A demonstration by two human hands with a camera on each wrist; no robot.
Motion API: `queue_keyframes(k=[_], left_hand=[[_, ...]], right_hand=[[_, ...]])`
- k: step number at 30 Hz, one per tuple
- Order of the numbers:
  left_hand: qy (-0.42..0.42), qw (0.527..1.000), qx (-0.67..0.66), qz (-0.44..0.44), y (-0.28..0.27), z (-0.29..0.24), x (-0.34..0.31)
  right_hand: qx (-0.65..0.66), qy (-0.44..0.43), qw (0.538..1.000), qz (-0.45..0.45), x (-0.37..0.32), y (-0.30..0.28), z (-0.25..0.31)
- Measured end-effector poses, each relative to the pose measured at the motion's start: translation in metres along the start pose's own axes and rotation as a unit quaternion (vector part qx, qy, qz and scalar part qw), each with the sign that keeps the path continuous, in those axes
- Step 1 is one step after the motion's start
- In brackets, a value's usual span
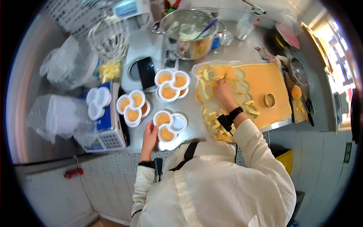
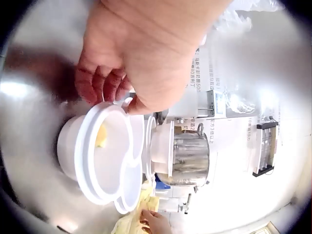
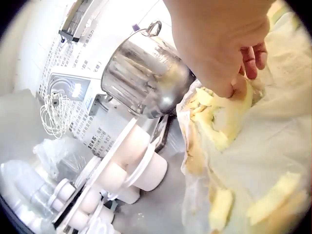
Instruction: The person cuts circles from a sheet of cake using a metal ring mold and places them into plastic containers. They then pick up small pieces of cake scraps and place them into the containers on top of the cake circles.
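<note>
My left hand [image 1: 150, 135] pinches the rim of a white three-lobed plastic cup [image 2: 105, 146] on the steel counter. Two lobes of this cup hold yellow cake rounds [image 1: 163, 118]; the right lobe shows a bare white bottom. Over the cut part of a thin yellow sponge cake sheet [image 1: 261, 81], my right hand [image 1: 224, 94] has its thumb and fingers curled at a cake piece [image 3: 239, 100], pinching its edge. Round holes and loose cake strips [image 3: 274, 197] lie about it on the paper. A metal ring cutter [image 1: 269, 100] stands on the uncut cake.
More filled three-lobed cups [image 1: 172, 85] stand behind and left of the held one. A steel pot [image 1: 193, 47] with white cream and a purple-handled spatula is at the back. A phone [image 1: 146, 72] lies on a scale; at right is a cutting board [image 1: 301, 115] with fruit and a knife.
</note>
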State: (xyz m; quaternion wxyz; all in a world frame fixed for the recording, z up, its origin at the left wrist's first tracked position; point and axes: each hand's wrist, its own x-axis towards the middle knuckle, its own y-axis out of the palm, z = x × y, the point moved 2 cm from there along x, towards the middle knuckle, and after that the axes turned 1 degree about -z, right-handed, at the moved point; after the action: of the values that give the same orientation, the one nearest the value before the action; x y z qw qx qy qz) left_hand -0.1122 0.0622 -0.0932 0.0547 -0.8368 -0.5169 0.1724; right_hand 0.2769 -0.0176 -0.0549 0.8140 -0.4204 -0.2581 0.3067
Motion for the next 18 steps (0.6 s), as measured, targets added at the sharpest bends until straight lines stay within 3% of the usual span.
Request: queue_keyframes(k=[2, 4, 8, 10, 12, 14, 16, 18], left_hand=[[-0.053, 0.996, -0.062, 0.047, 0.002, 0.007, 0.007], [-0.093, 0.988, -0.105, 0.057, 0.004, -0.019, -0.003], [-0.148, 0.971, -0.176, 0.06, 0.009, -0.028, -0.012], [-0.169, 0.961, -0.205, 0.078, 0.013, -0.038, -0.019], [-0.169, 0.96, -0.2, 0.098, 0.015, -0.038, -0.019], [-0.245, 0.933, -0.229, 0.132, 0.016, -0.045, -0.024], [-0.261, 0.919, -0.255, 0.151, 0.015, -0.053, -0.028], [-0.273, 0.904, -0.276, 0.178, 0.012, -0.05, -0.03]], right_hand=[[0.003, 0.029, 0.999, 0.044, 0.001, -0.007, 0.001], [0.118, 0.049, 0.987, 0.093, 0.0, -0.005, -0.012], [0.268, 0.035, 0.957, 0.108, -0.029, -0.044, 0.032], [0.323, -0.009, 0.914, 0.247, -0.049, -0.044, 0.076], [0.313, -0.012, 0.902, 0.297, -0.064, -0.027, 0.103], [0.29, -0.005, 0.895, 0.338, -0.072, -0.012, 0.125], [0.268, -0.002, 0.884, 0.384, -0.072, -0.002, 0.134], [0.165, -0.113, 0.91, 0.363, -0.073, 0.004, 0.14]])
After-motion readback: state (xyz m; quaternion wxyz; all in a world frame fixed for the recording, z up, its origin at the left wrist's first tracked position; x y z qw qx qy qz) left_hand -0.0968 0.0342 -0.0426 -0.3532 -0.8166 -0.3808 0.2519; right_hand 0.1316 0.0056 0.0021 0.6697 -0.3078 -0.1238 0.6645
